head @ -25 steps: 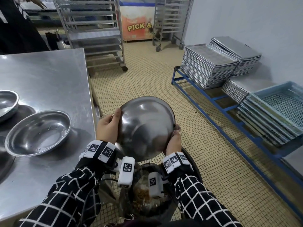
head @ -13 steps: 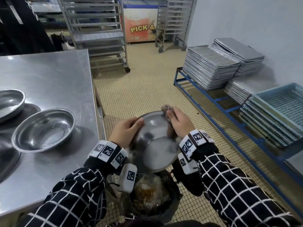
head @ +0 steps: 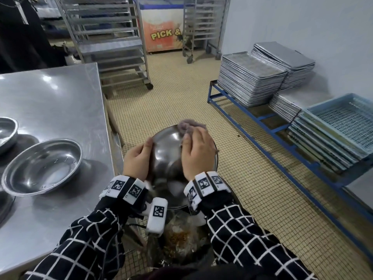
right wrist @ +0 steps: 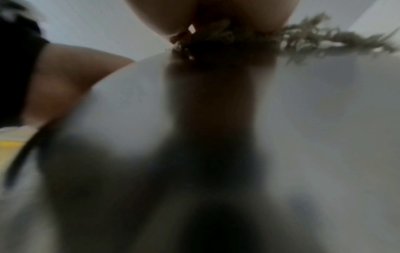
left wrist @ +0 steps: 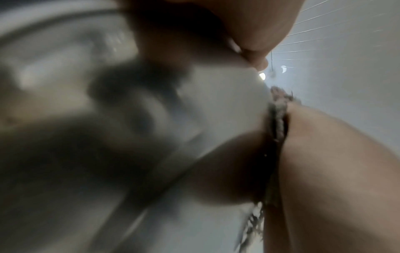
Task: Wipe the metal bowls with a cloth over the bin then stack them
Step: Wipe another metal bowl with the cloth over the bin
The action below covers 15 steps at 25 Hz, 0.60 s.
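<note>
I hold a metal bowl bottom-up over the black bin. My left hand grips its left rim. My right hand presses a grey-purple cloth against the bowl's outer side, near the far edge. The wrist views are blurred: the left one shows the bowl's curved wall and a strip of cloth under my right hand, the right one shows the frayed cloth on the bowl. Another bowl sits upright on the steel table.
More bowls lie at the table's left edge. The bin holds food scraps in a plastic liner. A blue rack to the right carries stacked metal trays and blue crates. Wheeled tray racks stand behind the table.
The bowl dropped from a raised tilt to lie bottom-up over the bin. My right hand came from under the rim onto the bowl's top with the cloth and slid toward the far edge.
</note>
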Each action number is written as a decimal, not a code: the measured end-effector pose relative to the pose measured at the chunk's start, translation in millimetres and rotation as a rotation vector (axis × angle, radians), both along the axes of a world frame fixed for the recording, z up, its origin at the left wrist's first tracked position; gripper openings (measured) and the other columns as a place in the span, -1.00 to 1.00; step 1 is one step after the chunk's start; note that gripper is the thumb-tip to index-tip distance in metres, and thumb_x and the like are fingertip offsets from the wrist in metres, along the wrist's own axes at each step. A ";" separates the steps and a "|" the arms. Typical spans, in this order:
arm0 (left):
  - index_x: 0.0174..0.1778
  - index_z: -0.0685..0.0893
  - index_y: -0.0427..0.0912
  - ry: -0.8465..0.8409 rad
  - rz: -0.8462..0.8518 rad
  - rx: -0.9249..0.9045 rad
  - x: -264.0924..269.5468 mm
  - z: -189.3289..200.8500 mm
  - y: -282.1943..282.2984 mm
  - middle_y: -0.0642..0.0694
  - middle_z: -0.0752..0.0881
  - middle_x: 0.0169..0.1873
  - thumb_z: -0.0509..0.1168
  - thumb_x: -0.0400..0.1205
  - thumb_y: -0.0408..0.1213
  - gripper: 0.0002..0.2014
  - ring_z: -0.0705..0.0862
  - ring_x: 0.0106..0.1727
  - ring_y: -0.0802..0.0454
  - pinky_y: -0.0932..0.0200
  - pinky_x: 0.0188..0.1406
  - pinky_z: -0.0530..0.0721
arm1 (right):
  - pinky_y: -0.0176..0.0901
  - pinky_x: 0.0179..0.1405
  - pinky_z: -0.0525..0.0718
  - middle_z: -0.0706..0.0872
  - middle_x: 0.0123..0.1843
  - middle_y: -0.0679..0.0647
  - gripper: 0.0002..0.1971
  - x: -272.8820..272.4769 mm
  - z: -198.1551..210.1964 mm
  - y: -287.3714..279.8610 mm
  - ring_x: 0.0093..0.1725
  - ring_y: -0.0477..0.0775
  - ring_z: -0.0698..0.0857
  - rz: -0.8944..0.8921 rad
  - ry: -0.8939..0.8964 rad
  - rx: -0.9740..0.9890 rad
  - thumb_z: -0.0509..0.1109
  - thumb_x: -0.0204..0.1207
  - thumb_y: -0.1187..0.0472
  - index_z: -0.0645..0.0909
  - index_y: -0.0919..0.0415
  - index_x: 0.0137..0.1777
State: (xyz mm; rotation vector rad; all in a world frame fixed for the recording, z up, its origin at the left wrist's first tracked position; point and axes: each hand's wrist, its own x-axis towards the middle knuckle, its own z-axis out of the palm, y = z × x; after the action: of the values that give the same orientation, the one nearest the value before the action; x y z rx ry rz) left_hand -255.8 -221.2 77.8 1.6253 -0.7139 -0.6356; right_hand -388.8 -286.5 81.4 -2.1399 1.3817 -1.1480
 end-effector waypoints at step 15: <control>-0.38 0.63 -0.13 0.000 0.098 0.043 16.0 1.2 -7.2 0.10 0.51 -0.62 0.23 0.65 0.10 -0.58 0.44 -0.53 0.13 0.24 -0.49 0.42 | 0.03 0.53 0.30 0.48 0.49 0.06 -0.52 25.8 0.0 8.0 0.50 0.09 0.40 0.174 0.115 -0.078 -0.01 0.66 -0.05 0.46 0.07 0.48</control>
State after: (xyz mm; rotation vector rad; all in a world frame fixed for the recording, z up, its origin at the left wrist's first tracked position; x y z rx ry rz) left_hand -239.8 -228.4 79.0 1.6893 -0.6204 -0.5832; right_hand -363.0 -278.5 81.4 -2.3611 1.1865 -1.0430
